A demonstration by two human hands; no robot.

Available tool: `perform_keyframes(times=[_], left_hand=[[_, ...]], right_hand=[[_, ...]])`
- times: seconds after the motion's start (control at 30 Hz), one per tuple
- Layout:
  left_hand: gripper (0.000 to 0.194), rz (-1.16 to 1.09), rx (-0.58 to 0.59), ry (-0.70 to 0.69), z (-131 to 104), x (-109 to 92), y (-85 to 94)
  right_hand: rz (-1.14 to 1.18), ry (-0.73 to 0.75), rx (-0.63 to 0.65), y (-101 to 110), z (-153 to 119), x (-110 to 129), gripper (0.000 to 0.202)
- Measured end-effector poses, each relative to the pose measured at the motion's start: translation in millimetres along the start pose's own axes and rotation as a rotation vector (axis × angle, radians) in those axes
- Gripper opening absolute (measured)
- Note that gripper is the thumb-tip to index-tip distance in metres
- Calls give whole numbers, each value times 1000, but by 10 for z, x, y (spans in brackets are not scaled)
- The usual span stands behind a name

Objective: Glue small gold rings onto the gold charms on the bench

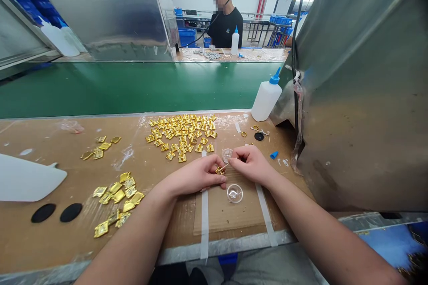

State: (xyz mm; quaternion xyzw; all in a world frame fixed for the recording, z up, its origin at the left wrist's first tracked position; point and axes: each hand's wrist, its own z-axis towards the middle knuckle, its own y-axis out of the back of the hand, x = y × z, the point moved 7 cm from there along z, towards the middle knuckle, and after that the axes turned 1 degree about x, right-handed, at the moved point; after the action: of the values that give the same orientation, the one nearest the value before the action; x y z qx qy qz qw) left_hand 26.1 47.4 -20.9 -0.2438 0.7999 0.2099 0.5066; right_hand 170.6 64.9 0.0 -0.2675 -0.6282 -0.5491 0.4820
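My left hand (203, 173) pinches a small gold piece (220, 170) between thumb and fingers. In my right hand (249, 162) is a thin pale stick (225, 166), its tip at the gold piece. Just beyond the fingers stands a small clear cup (227, 155), and a second clear cup (234, 193) sits nearer me on a taped cardboard sheet (230, 218). A large group of gold pieces (182, 131) is spread behind my left hand. More gold pieces (118, 195) lie left of my left forearm.
A white bottle with a blue cap (266, 100) stands at the back right, beside a metal housing (364, 98). Black ovals (71, 212) and a white object (30, 178) lie at left. Across the green belt (143, 87) is a person in black (225, 26).
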Motion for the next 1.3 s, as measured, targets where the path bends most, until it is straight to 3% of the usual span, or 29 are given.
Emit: perform_keyframes(times=[0.27, 0.83, 1.3], left_hand=[[42, 8, 0, 5, 1, 0, 3], [35, -49, 66, -16, -15, -46, -32], [36, -46, 41, 11, -20, -38, -28]], right_hand=[[-5, -4, 28, -4, -5, 16, 27], [26, 77, -8, -5, -20, 83, 30], [41, 94, -14, 2, -25, 126, 32]])
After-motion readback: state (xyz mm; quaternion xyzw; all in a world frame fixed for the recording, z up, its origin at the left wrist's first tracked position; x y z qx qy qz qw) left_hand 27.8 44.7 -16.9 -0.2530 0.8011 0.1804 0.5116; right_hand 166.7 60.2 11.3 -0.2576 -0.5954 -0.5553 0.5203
